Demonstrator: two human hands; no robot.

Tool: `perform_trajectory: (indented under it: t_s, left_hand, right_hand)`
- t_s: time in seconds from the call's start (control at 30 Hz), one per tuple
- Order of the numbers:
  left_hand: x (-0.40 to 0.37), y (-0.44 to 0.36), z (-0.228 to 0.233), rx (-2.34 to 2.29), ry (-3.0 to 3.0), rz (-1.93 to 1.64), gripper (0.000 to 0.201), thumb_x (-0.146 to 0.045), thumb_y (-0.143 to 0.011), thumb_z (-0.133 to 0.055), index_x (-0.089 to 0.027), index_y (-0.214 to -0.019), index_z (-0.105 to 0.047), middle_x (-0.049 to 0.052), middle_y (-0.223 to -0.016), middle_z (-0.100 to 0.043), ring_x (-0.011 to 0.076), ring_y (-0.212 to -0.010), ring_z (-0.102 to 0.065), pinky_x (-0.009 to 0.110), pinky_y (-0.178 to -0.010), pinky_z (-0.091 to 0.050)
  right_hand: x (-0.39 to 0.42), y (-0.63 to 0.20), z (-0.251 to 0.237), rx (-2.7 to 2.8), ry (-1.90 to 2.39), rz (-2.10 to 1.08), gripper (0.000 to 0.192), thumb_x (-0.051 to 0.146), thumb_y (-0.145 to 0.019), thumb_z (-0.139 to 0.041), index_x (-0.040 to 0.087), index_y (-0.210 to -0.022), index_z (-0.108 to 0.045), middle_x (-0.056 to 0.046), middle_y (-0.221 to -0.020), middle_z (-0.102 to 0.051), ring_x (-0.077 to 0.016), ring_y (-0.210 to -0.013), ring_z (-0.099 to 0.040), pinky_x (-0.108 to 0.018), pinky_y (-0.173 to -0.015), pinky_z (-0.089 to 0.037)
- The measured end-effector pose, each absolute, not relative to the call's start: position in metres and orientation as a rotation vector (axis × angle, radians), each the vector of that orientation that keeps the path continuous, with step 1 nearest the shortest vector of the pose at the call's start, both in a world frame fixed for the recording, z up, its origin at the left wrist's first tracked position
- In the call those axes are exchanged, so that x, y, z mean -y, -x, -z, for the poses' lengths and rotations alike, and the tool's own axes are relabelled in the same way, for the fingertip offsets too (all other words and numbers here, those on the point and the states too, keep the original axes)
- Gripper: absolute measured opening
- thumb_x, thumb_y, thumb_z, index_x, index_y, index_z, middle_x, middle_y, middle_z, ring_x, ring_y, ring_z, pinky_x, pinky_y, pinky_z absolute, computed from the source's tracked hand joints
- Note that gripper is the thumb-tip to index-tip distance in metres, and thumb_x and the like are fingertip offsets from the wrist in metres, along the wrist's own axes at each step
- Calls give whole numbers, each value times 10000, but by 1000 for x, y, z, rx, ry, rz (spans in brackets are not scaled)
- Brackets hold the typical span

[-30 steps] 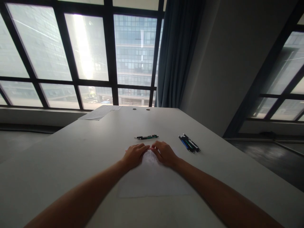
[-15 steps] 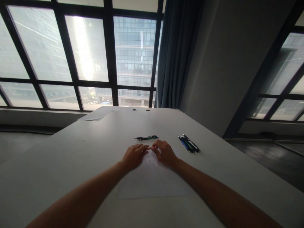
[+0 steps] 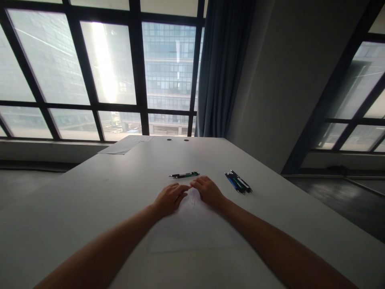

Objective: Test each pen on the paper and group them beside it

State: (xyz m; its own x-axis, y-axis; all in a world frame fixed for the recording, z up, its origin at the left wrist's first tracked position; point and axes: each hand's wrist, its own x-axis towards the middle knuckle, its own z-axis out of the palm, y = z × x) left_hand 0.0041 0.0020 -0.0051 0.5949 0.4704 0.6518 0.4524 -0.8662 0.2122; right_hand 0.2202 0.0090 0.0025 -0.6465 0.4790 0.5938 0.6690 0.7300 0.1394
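Observation:
A white sheet of paper (image 3: 192, 233) with faint marks near its top lies on the table in front of me. At the sheet's upper left is my left hand (image 3: 171, 198), its fingers bent and pressed together, with the thumb below them. My right hand (image 3: 209, 193) curls over the upper right, its fingertips meeting those of my left hand. Whatever is between the fingers is hidden. Just beyond the hands, a dark pen (image 3: 184, 175) with a green part lies crosswise. Several pens (image 3: 238, 182), black, blue and green, lie bunched to the right of my right hand.
The white table (image 3: 90, 208) runs away from me toward the window. More papers (image 3: 120, 146) lie at its far left edge. Two dark round spots (image 3: 186, 140) show near the far end. A blue curtain (image 3: 215, 80) hangs behind it.
My right hand has turned so its fingers now cover the small pinkish thing seen earlier between the hands. Its fingertips have come closer to my left hand. The pens have stayed put.

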Motion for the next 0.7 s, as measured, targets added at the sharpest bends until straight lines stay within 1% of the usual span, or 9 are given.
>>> perform_trajectory:
  t_s: [0.1, 0.17, 0.27, 0.37, 0.53, 0.6, 0.7]
  left_hand:
    - [0, -3, 3, -615, -2842, -1031, 317, -287, -965, -441, -154, -1229, -554, 117, -1019, -690, 205, -922, -619, 353, -841, -515]
    - [-1, -3, 2, -540, -2847, -987, 349, -311, -956, -473, -156, -1261, -541, 124, -1067, -682, 210, -963, -604, 362, -873, -507]
    - [-2, -3, 2, -460, -2829, -1002, 307, -281, -956, -483, -170, -1227, -574, 124, -1139, -666, 205, -1010, -583, 357, -900, -497]
    - [-2, -3, 1, -401, -2797, -1053, 243, -238, -958, -472, -166, -1133, -626, 124, -1104, -670, 198, -985, -580, 342, -869, -502]
    - [0, -2, -2, -383, -2793, -1030, 234, -256, -969, -466, -162, -1078, -650, 118, -978, -681, 191, -913, -585, 321, -808, -509]
    - [1, -2, -2, -396, -2805, -994, 245, -271, -970, -466, -163, -1104, -641, 119, -992, -681, 196, -932, -585, 328, -829, -509]
    - [1, -2, -3, -406, -2825, -956, 284, -287, -971, -464, -168, -1190, -601, 132, -1086, -667, 208, -996, -577, 353, -880, -504]
  right_hand:
    - [-10, -227, -5, 2338, 865, 566, 275, 5, -858, -471, 173, -989, -643, -104, -1046, -636, -236, -1011, -526, -388, -921, -391]
    - [-9, -228, -6, 2308, 903, 642, 245, 44, -881, -483, 184, -993, -649, -111, -1041, -630, -246, -1011, -523, -390, -885, -384]
    - [-6, -225, -8, 2308, 986, 688, 206, 114, -921, -482, 186, -1029, -642, -95, -924, -639, -214, -839, -549, -326, -726, -380]
    - [-4, -222, -7, 2322, 1009, 651, 189, 160, -944, -476, 179, -1066, -619, -75, -888, -650, -170, -702, -539, -278, -614, -334]
    - [-5, -221, -6, 2367, 920, 591, 167, 175, -959, -457, 180, -1045, -601, -61, -877, -671, -158, -704, -574, -257, -610, -340]
    - [-5, -221, -6, 2360, 935, 572, 164, 187, -966, -452, 180, -1043, -596, -67, -876, -673, -159, -712, -585, -254, -611, -348]
    - [-5, -221, -6, 2324, 970, 535, 170, 212, -977, -439, 171, -1050, -587, -78, -881, -672, -161, -707, -593, -254, -610, -361]
